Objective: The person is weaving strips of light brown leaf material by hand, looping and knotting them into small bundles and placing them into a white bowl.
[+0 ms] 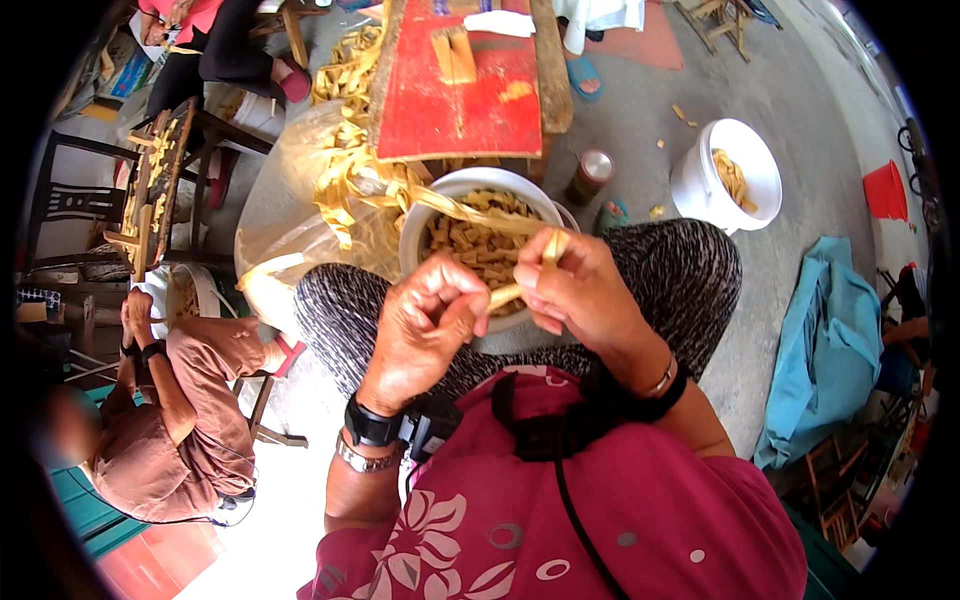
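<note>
My left hand (425, 320) pinches one end of a flat, pale yellow strip (506, 296) between thumb and fingers. The other end of that short stretch is in my right hand (585, 290), whose fingers are closed on it, with a bit of strip standing up above the knuckles. Just beyond my hands, a longer yellow strip (465, 211) crosses over a white bucket (412, 235) between my knees. Inside the bucket lie many small folded tan pieces (465, 250). Whether the long strip joins the held one is hidden by my fingers.
A red board (450, 120) on a wooden bench lies ahead, with tan blocks (454, 57) on it. Loose yellow strips (345, 170) heap on clear plastic at its left. Right are a jar (590, 177), a white bucket (690, 180) and blue cloth (825, 340). Co-workers sit left.
</note>
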Tool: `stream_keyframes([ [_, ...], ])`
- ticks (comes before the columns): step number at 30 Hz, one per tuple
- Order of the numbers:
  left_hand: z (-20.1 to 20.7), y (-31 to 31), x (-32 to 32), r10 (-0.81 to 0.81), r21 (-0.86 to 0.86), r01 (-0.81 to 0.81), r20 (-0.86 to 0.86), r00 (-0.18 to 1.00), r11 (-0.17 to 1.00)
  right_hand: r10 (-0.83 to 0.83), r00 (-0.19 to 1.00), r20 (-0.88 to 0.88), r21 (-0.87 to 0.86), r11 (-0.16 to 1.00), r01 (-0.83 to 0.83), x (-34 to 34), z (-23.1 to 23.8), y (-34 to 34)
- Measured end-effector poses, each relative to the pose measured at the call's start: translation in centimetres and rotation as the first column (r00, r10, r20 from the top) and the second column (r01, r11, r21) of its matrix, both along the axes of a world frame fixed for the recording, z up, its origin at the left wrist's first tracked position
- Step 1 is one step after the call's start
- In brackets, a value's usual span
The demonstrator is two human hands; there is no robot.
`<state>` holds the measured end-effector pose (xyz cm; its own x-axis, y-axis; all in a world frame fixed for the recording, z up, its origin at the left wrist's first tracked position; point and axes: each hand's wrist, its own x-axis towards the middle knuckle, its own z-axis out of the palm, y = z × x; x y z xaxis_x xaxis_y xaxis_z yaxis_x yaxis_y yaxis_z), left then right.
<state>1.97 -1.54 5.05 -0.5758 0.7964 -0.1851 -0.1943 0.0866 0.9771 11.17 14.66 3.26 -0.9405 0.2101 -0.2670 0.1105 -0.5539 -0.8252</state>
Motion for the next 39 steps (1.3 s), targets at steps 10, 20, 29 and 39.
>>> stream_keyframes([
  [10,2.0,4.0,-7.8,0.13,0.159,-0.097,-0.218,0.967,0.983,0.005,0.982,-0.189,0.228,0.973,0.039,-8.4,2.3,3.5],
  [20,1.4,8.9,-14.8,0.158,0.145,-0.11,-0.38,0.912,0.983,-0.147,0.972,-0.181,0.482,0.849,0.218,-14.2,2.1,7.2],
  [29,-2.4,9.8,-16.7,0.143,0.026,-0.186,-0.743,0.654,0.982,-0.16,0.982,-0.106,0.818,0.547,0.177,-15.3,-1.3,8.7],
  [39,-3.4,3.3,-9.6,0.234,0.111,-0.261,-0.831,0.504,0.959,0.398,0.888,0.229,0.803,0.438,-0.404,-8.9,0.8,8.0],
])
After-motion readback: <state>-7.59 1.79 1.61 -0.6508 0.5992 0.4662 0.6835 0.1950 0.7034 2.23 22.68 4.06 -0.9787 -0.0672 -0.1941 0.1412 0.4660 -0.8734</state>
